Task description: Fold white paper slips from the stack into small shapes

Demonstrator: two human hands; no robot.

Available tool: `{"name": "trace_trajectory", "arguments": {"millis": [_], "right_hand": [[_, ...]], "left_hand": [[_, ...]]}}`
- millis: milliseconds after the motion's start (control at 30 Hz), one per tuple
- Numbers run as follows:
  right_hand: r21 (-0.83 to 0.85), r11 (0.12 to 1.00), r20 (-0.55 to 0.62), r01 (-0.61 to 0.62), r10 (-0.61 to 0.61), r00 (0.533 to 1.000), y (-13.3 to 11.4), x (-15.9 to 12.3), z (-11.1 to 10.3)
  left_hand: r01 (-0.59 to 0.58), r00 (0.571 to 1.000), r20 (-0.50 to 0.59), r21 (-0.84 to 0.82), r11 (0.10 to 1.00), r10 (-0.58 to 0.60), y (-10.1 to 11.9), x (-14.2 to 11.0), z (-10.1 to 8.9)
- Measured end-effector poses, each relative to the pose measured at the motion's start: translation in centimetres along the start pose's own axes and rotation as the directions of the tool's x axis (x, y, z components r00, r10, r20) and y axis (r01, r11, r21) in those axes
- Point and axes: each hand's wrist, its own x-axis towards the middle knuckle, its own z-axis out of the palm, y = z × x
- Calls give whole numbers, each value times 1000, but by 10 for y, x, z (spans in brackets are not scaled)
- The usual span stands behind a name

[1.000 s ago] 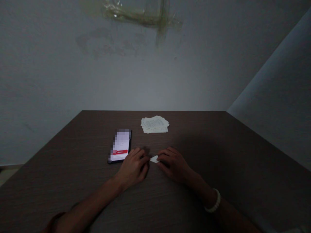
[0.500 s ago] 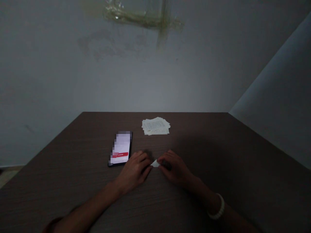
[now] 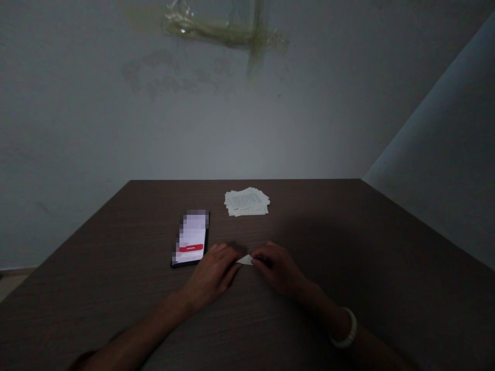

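From where I stand, 1 paper (image 3: 245, 260) is positioned between the left hand (image 3: 214, 269) and the right hand (image 3: 279, 269), at or just above the table (image 3: 116, 242). Visible portion: triangular. Long axis: left to right. Peak: directed away from the person, toward the stack (image 3: 247, 201). Grip: both hands closed, fingertips pinching 1 end each. The lit phone (image 3: 192, 238) lies just beside the left hand.

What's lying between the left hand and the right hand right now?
In the head view, a small white piece of paper, roughly triangular, lies between the left hand and right hand, touching both.
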Motion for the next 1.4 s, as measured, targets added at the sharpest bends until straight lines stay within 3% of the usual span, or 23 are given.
{"name": "trace_trajectory", "arguments": {"millis": [167,733,1400], "right_hand": [[51,996,-34,-77,79,996,2,-1,2],[-115,988,82,105,-96,992,-7,1,-7],[-154,984,38,93,-88,995,-8,-2,-5]], "left_hand": [[-16,999,-34,42,999,17,-1,-1,2],[28,1000,8,-207,978,-27,3,3,-8],[49,999,2,-276,960,-51,1,3,-5]]}}
